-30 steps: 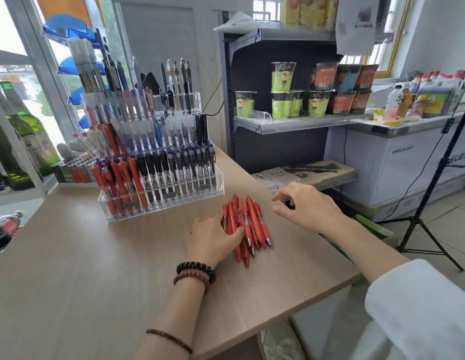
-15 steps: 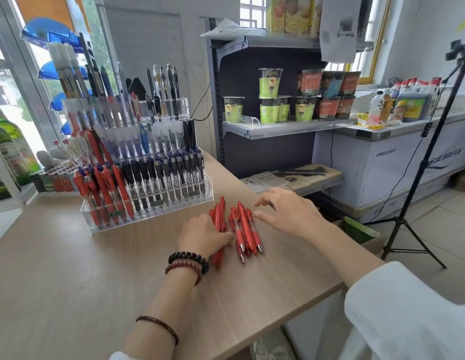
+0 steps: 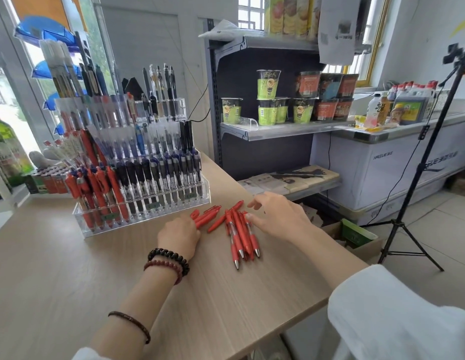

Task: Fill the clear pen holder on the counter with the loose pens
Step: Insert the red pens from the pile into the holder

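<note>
A tiered clear pen holder (image 3: 145, 211) stands on the wooden counter (image 3: 70, 281), full of red, black and blue pens. In front of it lie several loose red pens (image 3: 241, 235), split into two groups. My left hand (image 3: 178, 236) is curled around the left group of red pens (image 3: 206, 216), whose ends stick out past the fingers. My right hand (image 3: 275, 219) rests flat beside the right group, fingers spread, thumb touching the pens.
A metal shelf (image 3: 278, 128) with noodle cups stands behind the counter's right edge. A chest freezer (image 3: 395, 165) and a black tripod (image 3: 408, 203) are further right. Bottles (image 3: 5, 157) and small boxes (image 3: 46, 180) sit at the far left.
The pile of red pens has been pulled apart: my left hand drew a few pens to the left and closed on them. My right hand stays on the other group.
</note>
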